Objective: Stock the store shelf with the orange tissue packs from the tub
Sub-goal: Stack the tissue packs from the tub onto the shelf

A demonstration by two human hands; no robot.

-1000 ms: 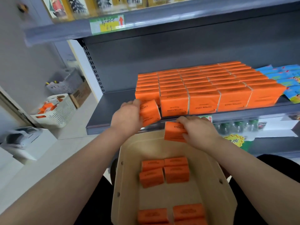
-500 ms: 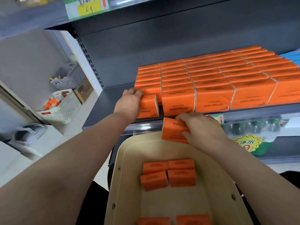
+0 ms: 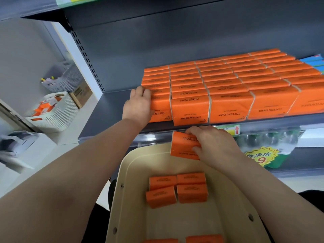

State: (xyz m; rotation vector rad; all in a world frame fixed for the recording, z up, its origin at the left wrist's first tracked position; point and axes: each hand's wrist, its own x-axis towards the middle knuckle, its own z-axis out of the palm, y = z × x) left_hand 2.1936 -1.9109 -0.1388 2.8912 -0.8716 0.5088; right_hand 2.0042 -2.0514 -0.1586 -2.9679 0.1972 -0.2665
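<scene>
The shelf [image 3: 114, 109] is mostly filled. The left hand [image 3: 138, 106] presses flat on the end pack [image 3: 160, 109], the right hand [image 3: 212, 144] grips another pack [image 3: 182, 146], and several packs [image 3: 191, 192] lie in the tub [image 3: 129, 199].

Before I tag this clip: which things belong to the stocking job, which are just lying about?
Job: left hand, shelved packs, right hand, held pack, tub, tub packs, shelf.
Lying about: white basket, grey basket, cardboard box, bottled water, blue packs.
</scene>
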